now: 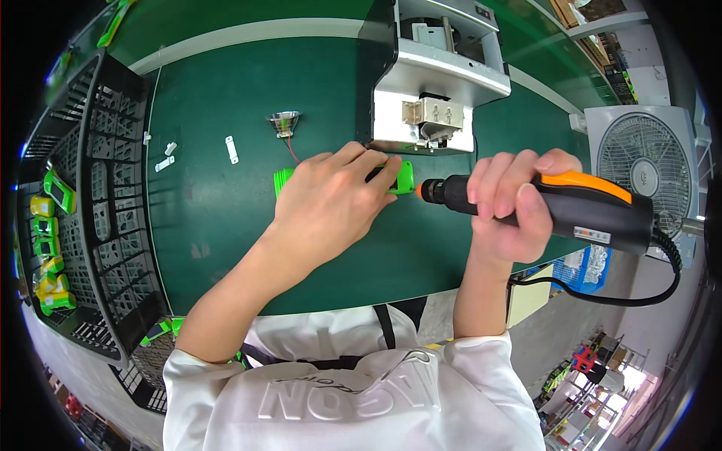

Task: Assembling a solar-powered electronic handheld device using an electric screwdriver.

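Observation:
My left hand (338, 188) is closed over a bright green plastic housing (406, 178), pressing it to the green table. Its ribbed end shows left of the hand, and most of it lies hidden under the fingers. In my right hand (515, 199) is a black electric screwdriver (594, 210) with an orange lever, held level. Its orange tip points left and sits close to the housing's right end; whether they touch I cannot tell. A silver reflector cup (283, 122) stands beyond the left hand, with a red wire running from it toward the housing.
Small white plastic strips (232, 149) lie at the left of the table. A silver-and-black machine (440, 83) stands at the back. A black crate (120, 225) with green and yellow pieces flanks the left edge. At right are a fan (643, 177), the screwdriver's cable (624, 302) and a blue basket (594, 270).

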